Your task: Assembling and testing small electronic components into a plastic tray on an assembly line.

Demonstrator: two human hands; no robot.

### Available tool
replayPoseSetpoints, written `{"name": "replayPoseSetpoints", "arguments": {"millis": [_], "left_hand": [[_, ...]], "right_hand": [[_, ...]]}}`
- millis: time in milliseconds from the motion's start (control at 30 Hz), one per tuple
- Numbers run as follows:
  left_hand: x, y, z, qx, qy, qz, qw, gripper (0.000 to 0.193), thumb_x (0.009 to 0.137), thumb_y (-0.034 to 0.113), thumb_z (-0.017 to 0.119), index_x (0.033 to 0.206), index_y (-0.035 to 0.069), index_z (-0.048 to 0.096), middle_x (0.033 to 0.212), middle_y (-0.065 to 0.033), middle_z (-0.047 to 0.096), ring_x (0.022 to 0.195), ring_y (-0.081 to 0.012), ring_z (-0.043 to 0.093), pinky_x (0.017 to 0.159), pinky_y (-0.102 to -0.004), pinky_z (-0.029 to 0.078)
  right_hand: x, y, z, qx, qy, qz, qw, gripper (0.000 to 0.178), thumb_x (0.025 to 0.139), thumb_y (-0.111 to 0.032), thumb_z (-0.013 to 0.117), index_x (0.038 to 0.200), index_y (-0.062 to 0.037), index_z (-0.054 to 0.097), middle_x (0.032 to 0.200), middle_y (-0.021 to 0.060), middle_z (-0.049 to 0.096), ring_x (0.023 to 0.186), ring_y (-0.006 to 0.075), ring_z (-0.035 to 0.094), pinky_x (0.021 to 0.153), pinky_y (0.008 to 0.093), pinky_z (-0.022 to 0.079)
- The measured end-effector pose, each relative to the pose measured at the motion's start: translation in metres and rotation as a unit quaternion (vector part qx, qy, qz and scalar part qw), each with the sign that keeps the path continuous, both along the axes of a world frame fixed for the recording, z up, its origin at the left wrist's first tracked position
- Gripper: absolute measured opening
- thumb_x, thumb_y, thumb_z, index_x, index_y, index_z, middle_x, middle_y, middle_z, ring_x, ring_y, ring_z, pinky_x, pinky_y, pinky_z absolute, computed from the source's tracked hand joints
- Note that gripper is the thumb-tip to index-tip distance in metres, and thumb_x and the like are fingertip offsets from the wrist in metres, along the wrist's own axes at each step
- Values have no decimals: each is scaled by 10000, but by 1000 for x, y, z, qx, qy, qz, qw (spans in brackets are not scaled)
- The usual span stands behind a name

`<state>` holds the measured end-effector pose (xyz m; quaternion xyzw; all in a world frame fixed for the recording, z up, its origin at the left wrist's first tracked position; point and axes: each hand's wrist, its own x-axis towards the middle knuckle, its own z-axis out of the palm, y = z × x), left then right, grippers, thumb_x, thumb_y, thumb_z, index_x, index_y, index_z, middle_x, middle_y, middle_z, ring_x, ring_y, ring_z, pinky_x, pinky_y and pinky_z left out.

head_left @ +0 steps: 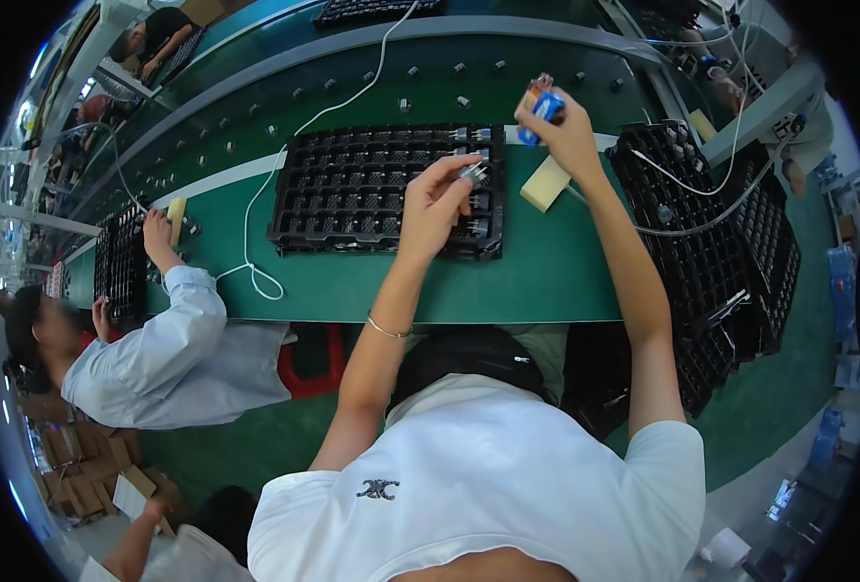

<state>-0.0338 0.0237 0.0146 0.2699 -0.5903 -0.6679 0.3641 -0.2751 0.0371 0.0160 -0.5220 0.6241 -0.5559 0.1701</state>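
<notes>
My left hand (430, 211) is over the right part of a black compartment tray (328, 194) on the green work surface. Its thumb and fingers pinch a small grey part with metal pins (474, 173). Similar small parts sit in the tray's right-hand columns; the columns further left look bare. Farther out and to the right, my right hand (571, 134) is closed around a small blue and orange-brown object (545, 105), whose exact kind I cannot make out. Below that hand a pale yellow block (544, 184) rests beside the tray.
Small parts (404, 104) lie spaced along the green belt (352, 102) beyond the tray. A white cord (247, 228) crosses the surface at the tray's left. Stacked black trays (682, 223) stand at right. A co-worker (158, 359) handles another tray (119, 257) at left.
</notes>
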Motion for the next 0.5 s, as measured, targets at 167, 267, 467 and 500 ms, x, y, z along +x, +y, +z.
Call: {"name": "replayPoseSetpoints", "arguments": {"millis": [167,267,467,500], "left_hand": [[-19,28,15,-40,58,55,996,222,833,-12,668,1047,-12,610,840,-1,592,626,1,478,539,-144,371],[-21,33,15,-45,44,39,997,218,813,-21,692,1011,-28,600,832,-3,590,626,7,476,544,-146,375],[-21,38,15,-56,33,31,997,208,800,-14,712,977,-32,604,791,-3,592,606,2,475,541,-156,383],[-21,38,14,-62,27,29,997,208,795,-10,718,969,-31,606,778,-4,595,602,-2,477,540,-161,387]], "right_hand": [[46,71,21,93,-243,104,960,325,853,-203,707,1093,-4,615,871,62,674,604,52,591,438,184,416],[54,83,22,56,-290,97,950,318,865,-194,687,1100,7,613,855,41,654,600,48,584,446,179,439],[60,92,12,39,-371,75,925,351,890,-205,673,1150,7,572,895,48,654,611,57,587,443,187,442],[62,92,9,38,-371,74,925,351,890,-205,673,1150,7,572,895,48,654,611,57,587,443,187,442]]}}
